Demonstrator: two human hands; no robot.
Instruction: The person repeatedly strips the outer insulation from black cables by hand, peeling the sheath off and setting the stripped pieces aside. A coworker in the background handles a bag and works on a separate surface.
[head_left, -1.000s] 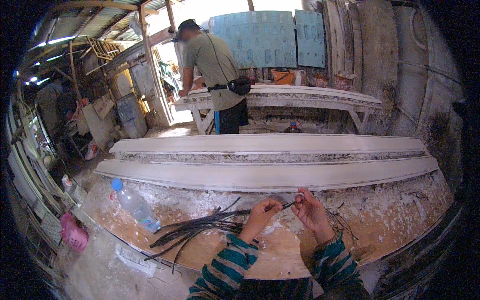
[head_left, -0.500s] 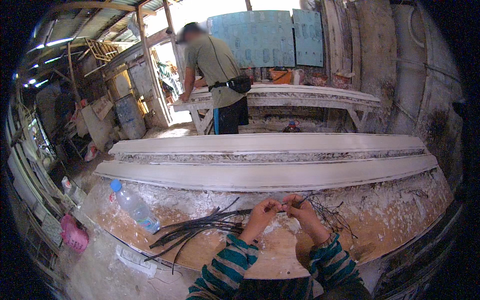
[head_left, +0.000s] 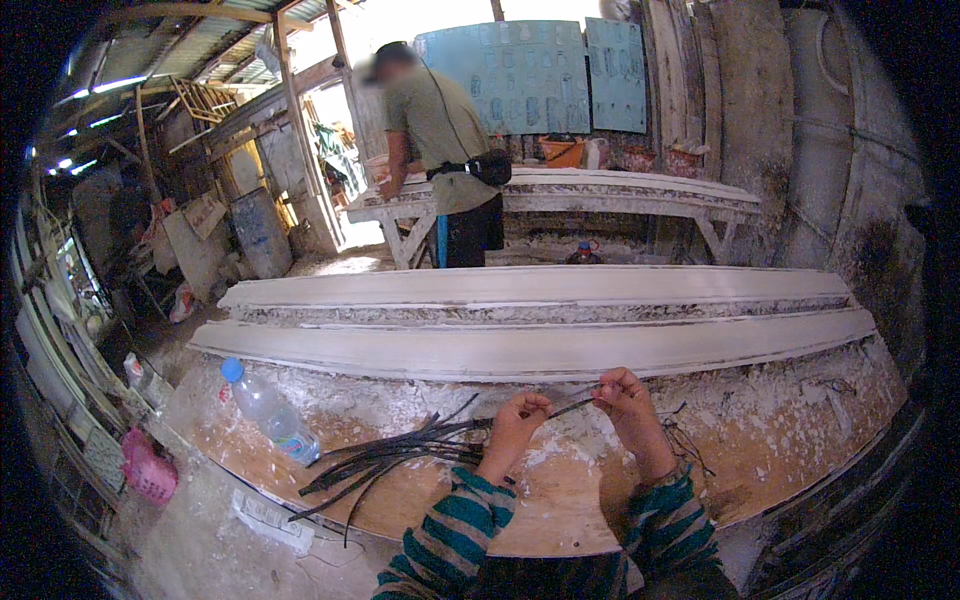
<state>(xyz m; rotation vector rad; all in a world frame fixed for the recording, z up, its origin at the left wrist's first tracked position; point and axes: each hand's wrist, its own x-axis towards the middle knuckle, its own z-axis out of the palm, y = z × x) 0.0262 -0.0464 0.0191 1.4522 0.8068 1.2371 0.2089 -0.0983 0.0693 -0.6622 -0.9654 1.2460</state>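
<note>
My left hand (head_left: 518, 425) pinches a thin black strip (head_left: 572, 406) that runs across to my right hand (head_left: 628, 402), whose fingers are closed on it too. Both hands hover a little above the plaster-speckled wooden tabletop (head_left: 560, 500). A bundle of dark strips (head_left: 400, 455) fans out to the left of my left hand, some tips hanging past the table's near edge. Some thin dark strands (head_left: 690, 447) show beside my right wrist. What exactly lies inside my left palm is hidden by the fingers.
Two long white plaster mouldings (head_left: 540, 345) lie across the table beyond my hands. A clear bottle with a blue cap (head_left: 268, 408) lies at the left. A co-worker (head_left: 440, 130) leans over another bench (head_left: 620, 198) behind. A pink bag (head_left: 150, 467) is on the lower left.
My hands have moved apart, the right one going up and rightward, and a length of strip now spans between them. The co-worker has shifted slightly to the right.
</note>
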